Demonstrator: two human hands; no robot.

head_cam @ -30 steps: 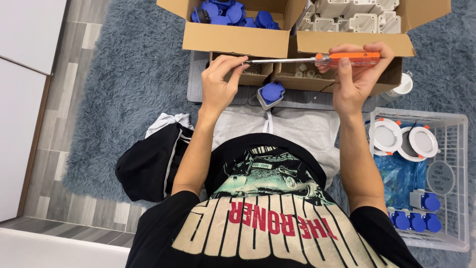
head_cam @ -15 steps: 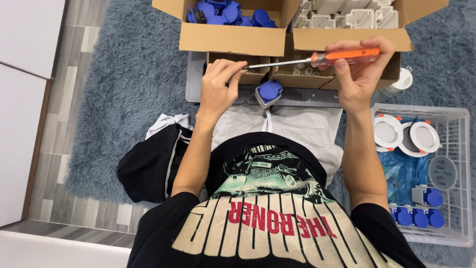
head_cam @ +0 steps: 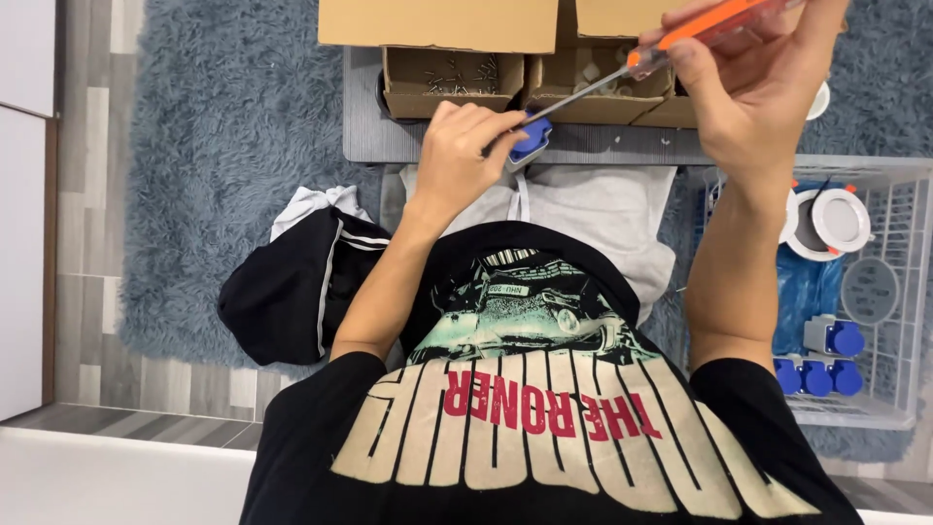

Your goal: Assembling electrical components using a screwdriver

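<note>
1. Blue-capped socket part [head_cam: 532,139] sits gripped in the left hand [head_cam: 465,156], just above the lap; fingers curled round it.
2. Right hand [head_cam: 753,92] is closed on an orange-handled screwdriver [head_cam: 671,44]; its shaft slants down to the part.
3. Beyond lie small cardboard boxes [head_cam: 454,83] with screws on a grey board [head_cam: 437,146]; a white wire basket [head_cam: 899,292] stands at the right.

One head cam, looks straight down, close over lap and hands, boxes along top edge, no 2nd view
</note>
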